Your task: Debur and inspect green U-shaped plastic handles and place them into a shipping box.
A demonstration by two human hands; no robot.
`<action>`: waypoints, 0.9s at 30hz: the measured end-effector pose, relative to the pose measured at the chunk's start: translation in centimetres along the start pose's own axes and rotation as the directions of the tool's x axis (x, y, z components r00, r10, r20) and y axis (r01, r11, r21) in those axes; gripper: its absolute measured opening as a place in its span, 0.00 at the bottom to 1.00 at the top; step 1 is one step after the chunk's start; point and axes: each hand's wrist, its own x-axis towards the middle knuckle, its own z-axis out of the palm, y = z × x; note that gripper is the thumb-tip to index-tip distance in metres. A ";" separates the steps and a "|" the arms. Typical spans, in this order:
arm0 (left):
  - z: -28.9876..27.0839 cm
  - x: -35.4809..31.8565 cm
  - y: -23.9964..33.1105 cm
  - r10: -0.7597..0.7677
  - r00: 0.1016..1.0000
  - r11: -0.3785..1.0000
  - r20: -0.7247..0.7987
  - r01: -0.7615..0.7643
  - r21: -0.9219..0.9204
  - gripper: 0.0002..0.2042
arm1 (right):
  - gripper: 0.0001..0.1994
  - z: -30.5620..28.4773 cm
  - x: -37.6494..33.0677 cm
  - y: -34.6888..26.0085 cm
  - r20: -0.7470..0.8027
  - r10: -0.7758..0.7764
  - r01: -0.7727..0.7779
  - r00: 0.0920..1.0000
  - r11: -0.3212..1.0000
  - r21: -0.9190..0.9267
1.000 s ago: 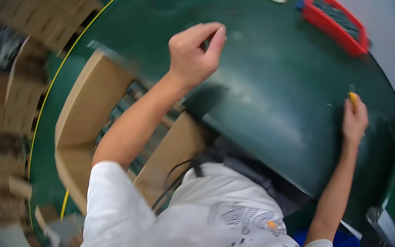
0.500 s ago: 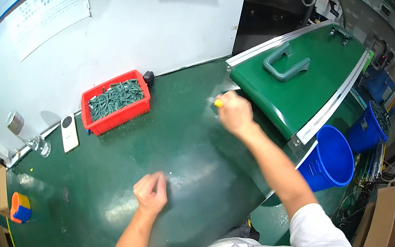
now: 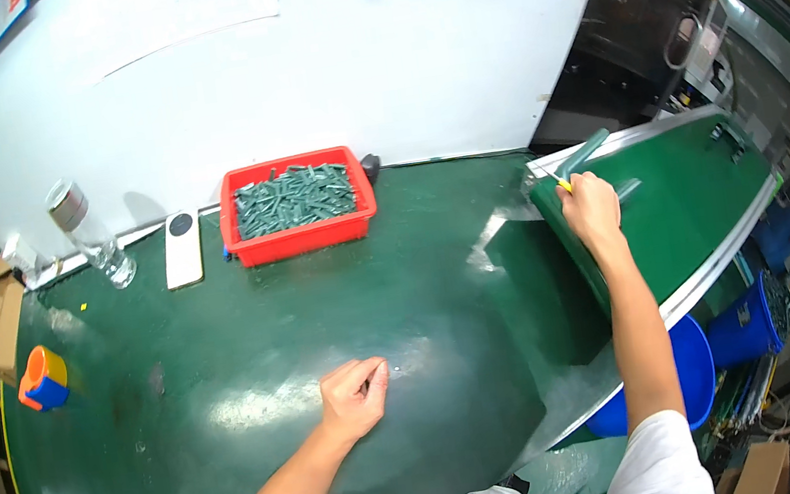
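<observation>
My right hand [image 3: 594,209] is closed round a small yellow-handled tool [image 3: 564,186] with a thin pale tip. It is over the left end of the green conveyor belt [image 3: 686,236]. Just beyond its fingers lies a green U-shaped handle [image 3: 583,153], partly hidden by the hand; whether the fingers also grip it, I cannot tell. Over the near middle of the green tabletop [image 3: 275,325], my left hand [image 3: 355,396] is curled into a loose fist. Its fingers hide anything that may be inside.
A red bin [image 3: 304,244] full of small green pieces stands against the white wall panel. To its left are a white phone-like device [image 3: 182,249] and a clear bottle [image 3: 102,243]. An orange, yellow and blue holder [image 3: 43,377] is farther left. Blue buckets [image 3: 697,366] stand below the conveyor.
My right hand has moved right and away, from the table beside the conveyor onto the belt's end. The U-shaped handle now lies nearer the belt's left end. The whole view has shifted.
</observation>
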 end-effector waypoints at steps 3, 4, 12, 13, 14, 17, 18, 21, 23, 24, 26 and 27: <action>-0.5 0.0 -0.2 -0.158 0.987 0.987 0.003 0.158 -0.035 0.03 | 0.14 -1.9 -2.7 -7.0 -0.158 0.039 0.068 0.987 0.781 0.621; -0.4 -0.4 -1.3 -0.245 0.968 0.959 0.056 0.250 -0.136 0.07 | 0.14 -2.0 -3.9 -8.7 -0.027 0.093 -0.024 0.995 0.502 0.864; -4.8 4.4 2.1 -0.543 0.840 0.309 0.012 0.213 -0.927 0.17 | 0.17 -0.6 -14.9 -22.0 0.377 -0.445 -0.582 0.812 -0.662 0.472; -5.5 4.6 2.3 -0.583 0.812 0.295 -0.029 0.178 -0.939 0.14 | 0.19 -0.4 -15.4 -22.5 0.393 -0.452 -0.599 0.801 -0.584 0.549; -6.0 4.6 2.3 -0.597 0.797 0.352 -0.087 0.163 -0.922 0.13 | 0.19 -0.1 -15.8 -22.8 0.409 -0.427 -0.587 0.806 -0.494 0.641; -6.8 4.4 2.4 -0.610 0.760 0.512 -0.223 0.164 -0.843 0.10 | 0.21 0.4 -16.6 -23.2 0.404 -0.347 -0.505 0.846 -0.282 0.816; -6.6 4.4 2.4 -0.604 0.758 0.560 -0.247 0.184 -0.808 0.10 | 0.21 0.6 -17.0 -23.1 0.397 -0.320 -0.474 0.860 -0.215 0.854; -6.3 4.6 2.9 -0.583 0.758 0.640 -0.292 0.208 -0.740 0.09 | 0.22 1.5 -17.7 -22.8 0.326 -0.391 -0.415 0.861 -0.168 0.894; -6.1 4.5 3.4 -0.580 0.761 0.673 -0.292 0.245 -0.698 0.08 | 0.23 2.0 -18.1 -22.8 0.347 -0.382 -0.416 0.857 -0.113 0.902; -6.0 4.6 3.8 -0.531 0.773 0.742 -0.346 0.228 -0.630 0.07 | 0.23 2.2 -18.3 -22.9 0.356 -0.375 -0.415 0.856 -0.088 0.906; -5.7 4.2 4.3 -0.521 0.786 0.736 -0.333 0.216 -0.642 0.07 | 0.22 1.9 -18.8 -23.2 0.357 -0.324 -0.422 0.876 -0.158 0.893; -5.6 4.1 4.6 -0.513 0.794 0.733 -0.327 0.207 -0.648 0.07 | 0.22 1.7 -19.0 -23.5 0.356 -0.295 -0.420 0.887 -0.194 0.886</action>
